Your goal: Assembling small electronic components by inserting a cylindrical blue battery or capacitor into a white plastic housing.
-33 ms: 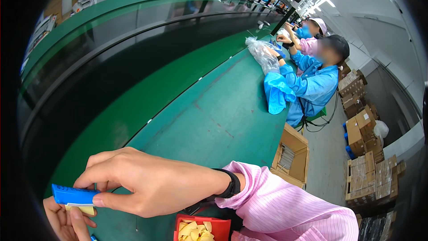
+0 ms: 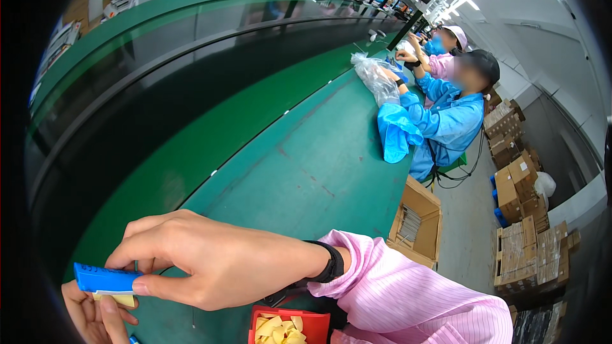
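At the lower left I hold a small blue rectangular block [image 2: 105,278] with dark print; it could be a battery pack, but its kind is not certain. A pale yellow strip [image 2: 121,300] with a white edge lies along its near side. My right hand [image 2: 191,258], in a pink striped sleeve with a black wristband, pinches the block's right end between thumb and fingers. From below and left, my left hand [image 2: 95,318] grips the block and the strip, partly cut off by the picture's rim. A red box [image 2: 322,325] of pale yellow pieces [image 2: 278,330] stands below my right wrist.
The green table [image 2: 306,172] runs away to the right, beside a green conveyor belt [image 2: 159,185]. A cardboard box [image 2: 433,229] of thin grey pieces stands at the table's right edge. Farther along, a co-worker in blue [image 2: 446,114] handles a clear plastic bag [image 2: 376,76].
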Available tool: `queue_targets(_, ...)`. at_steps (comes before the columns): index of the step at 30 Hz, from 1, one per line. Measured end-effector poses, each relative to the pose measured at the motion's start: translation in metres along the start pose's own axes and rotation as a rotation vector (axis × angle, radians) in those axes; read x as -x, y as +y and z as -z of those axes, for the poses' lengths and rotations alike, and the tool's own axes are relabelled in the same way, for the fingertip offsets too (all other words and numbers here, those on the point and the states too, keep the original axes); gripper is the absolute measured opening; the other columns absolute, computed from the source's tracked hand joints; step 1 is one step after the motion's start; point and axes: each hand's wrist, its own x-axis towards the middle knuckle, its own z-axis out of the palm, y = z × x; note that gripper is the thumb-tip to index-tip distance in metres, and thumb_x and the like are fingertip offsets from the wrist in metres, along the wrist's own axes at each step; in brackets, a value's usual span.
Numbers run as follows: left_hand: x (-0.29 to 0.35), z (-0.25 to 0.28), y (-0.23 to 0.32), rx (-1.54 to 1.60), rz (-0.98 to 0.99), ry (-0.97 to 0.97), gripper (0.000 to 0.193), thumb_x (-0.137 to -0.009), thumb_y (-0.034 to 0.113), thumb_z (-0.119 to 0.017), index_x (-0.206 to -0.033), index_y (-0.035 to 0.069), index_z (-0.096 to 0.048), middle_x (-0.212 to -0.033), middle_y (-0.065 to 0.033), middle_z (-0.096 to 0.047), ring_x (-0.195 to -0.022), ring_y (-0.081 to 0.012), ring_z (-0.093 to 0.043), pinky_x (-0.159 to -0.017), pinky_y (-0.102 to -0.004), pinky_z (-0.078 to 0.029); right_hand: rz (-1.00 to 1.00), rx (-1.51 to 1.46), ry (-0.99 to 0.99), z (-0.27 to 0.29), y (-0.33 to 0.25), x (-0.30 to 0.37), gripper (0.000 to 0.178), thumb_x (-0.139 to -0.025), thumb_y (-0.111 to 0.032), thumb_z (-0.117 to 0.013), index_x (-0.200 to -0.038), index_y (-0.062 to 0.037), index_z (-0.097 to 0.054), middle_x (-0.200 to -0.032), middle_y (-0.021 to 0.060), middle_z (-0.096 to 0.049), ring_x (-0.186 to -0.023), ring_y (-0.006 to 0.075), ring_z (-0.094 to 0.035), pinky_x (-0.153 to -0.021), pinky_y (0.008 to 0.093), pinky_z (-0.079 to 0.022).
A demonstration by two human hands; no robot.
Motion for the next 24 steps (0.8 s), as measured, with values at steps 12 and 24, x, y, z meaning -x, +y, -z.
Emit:
queue_targets(12, -0.002, -0.001, -0.002, -0.023, 0.055, 0.008, 0.014, -0.094, 0.004, -0.054, -0.105, -0.004, -0.051, -0.088, -0.0131, -0.064, -0.076, -0.0135, -0.056, -0.068, -0.0233, -0.043, -0.060, -0.038, 0.025, 0.000, 0.003, -0.001, 0.020, -0.089, -0.007, -0.060, -0.103, 0.0055, -0.060, -0.101, 0.0149, -0.057, -0.086, 0.0224, -0.061, -0.076, 0.0324, -0.050)
queue_targets(24, 0.001, 0.009, 0.011, -0.075, 0.141, -0.380, 0.012, -0.094, 0.001, -0.054, -0.105, -0.001, -0.052, -0.086, -0.0057, -0.059, -0.074, -0.0106, -0.054, -0.066, -0.0212, -0.045, -0.040, 0.135, 0.159, 0.008, 0.008, -0.001, 0.020, -0.086, -0.007, -0.063, -0.098, 0.0081, -0.057, -0.093, 0.0169, -0.058, -0.080, 0.0232, -0.061, -0.070, 0.0337, -0.049)
